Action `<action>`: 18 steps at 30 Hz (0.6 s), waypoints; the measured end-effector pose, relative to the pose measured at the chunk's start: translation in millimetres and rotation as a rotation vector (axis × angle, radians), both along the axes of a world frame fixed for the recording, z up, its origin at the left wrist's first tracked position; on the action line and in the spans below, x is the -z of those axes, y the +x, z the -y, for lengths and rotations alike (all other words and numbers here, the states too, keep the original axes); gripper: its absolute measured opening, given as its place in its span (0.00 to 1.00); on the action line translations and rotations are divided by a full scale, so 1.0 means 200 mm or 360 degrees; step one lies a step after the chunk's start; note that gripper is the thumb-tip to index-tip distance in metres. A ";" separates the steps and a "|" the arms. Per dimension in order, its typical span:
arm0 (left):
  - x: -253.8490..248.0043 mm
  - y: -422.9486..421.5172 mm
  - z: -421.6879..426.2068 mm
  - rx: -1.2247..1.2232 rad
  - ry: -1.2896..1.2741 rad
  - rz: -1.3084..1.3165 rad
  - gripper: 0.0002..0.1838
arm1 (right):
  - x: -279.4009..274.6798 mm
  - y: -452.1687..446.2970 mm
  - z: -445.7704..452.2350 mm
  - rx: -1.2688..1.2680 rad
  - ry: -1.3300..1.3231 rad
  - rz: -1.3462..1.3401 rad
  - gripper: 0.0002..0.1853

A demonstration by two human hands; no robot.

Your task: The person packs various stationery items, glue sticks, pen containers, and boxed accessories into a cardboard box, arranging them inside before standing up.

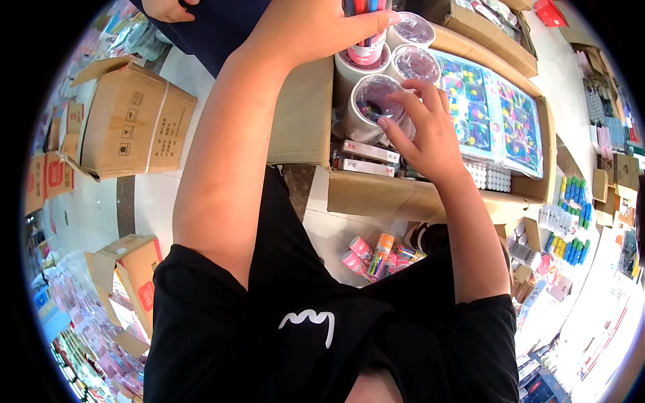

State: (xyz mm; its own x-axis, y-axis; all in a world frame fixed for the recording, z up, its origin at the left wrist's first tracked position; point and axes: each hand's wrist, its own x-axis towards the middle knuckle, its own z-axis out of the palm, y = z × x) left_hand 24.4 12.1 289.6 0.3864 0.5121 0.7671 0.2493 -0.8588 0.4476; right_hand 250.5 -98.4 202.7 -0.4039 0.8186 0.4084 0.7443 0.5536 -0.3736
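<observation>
My left hand (312, 30) is closed around a clear canister of coloured pens (367, 50), which has a pink printed band. It holds the canister over a plastic-wrapped white tub at the carton's left end. My right hand (426, 131) has its fingers apart and curved at the rim of the nearest wrapped white tub (363, 121). Whether the fingertips press on it I cannot tell. Two more wrapped tubs, a rear tub (411, 30) and a middle tub (416, 64), stand beside it. All are inside an open cardboard carton (383, 195).
Blue packs of colourful pieces (517, 124) lie in the carton's right part. Below it, several pen canisters (379, 258) lie on the floor by my legs. A strapped box (138, 124) stands at left. Another person's hand (168, 8) shows at the top left.
</observation>
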 end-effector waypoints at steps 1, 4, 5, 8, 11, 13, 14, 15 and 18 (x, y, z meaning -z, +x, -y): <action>-0.02 0.01 0.02 0.0018 -0.0015 -0.0005 0.18 | 0.00 0.00 0.00 0.0015 0.0000 -0.0028 0.18; -0.07 -0.01 0.09 0.0046 -0.0488 -0.0037 0.17 | 0.01 0.00 0.00 0.0034 -0.0006 -0.0065 0.18; -0.06 0.00 0.08 0.0049 -0.0488 -0.0038 0.17 | 0.02 0.00 0.00 0.0035 -0.0009 -0.0073 0.18; 0.05 0.06 0.06 0.0113 -0.0504 -0.0481 0.22 | 0.03 -0.01 -0.01 0.0037 0.0042 -0.0051 0.18; 0.10 0.06 0.05 -0.0177 -0.0751 -0.0976 0.24 | 0.02 0.00 -0.01 0.0017 0.0041 -0.0055 0.19; 0.23 0.05 0.01 -0.0250 0.0008 -0.0592 0.25 | 0.01 0.01 0.00 0.0025 0.0010 -0.0053 0.20; 0.24 0.03 0.00 -0.0234 0.0009 -0.0597 0.25 | 0.01 0.01 0.00 0.0028 -0.0021 -0.0053 0.21; 0.24 0.01 -0.01 -0.0250 -0.0090 -0.0687 0.23 | 0.01 0.02 0.00 0.0045 -0.0025 -0.0060 0.21; 0.20 0.01 0.01 -0.0210 -0.0554 -0.0868 0.17 | 0.01 0.04 -0.01 -0.0009 -0.0026 -0.0065 0.22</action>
